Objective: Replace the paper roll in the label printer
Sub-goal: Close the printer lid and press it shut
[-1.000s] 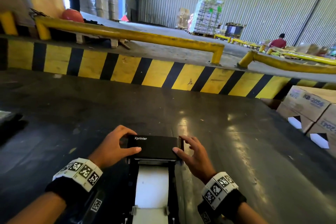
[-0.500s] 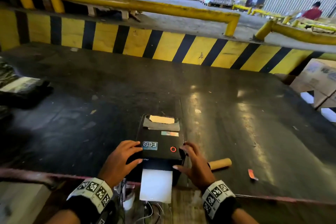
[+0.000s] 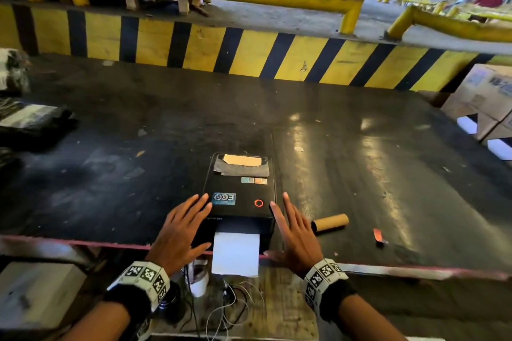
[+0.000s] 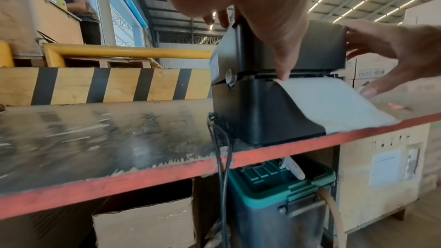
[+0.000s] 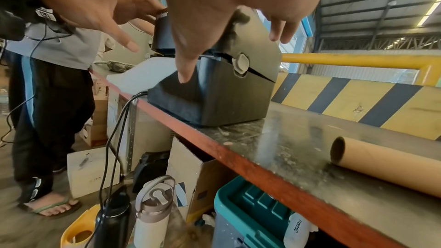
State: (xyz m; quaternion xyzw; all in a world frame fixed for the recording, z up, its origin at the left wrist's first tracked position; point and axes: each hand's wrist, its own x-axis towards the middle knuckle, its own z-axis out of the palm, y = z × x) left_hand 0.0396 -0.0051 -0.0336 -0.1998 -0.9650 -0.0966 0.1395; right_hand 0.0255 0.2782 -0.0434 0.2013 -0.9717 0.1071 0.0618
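The label printer (image 3: 239,196) stands closed at the near edge of the table (image 3: 360,174), between the two hands. The left hand (image 3: 180,230) and the right hand (image 3: 295,232) are beside it with straight, spread fingers, holding nothing. White paper (image 3: 235,253) hangs from its front slot, and an empty cardboard core (image 3: 329,222) lies just right of the right hand.

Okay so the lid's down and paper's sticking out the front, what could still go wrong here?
The label printer sits at the table's red edge; a nudge from either open hand, left hand or right hand, or a snag on the hanging cable, could tip it. The paper strip overhangs and may crease.
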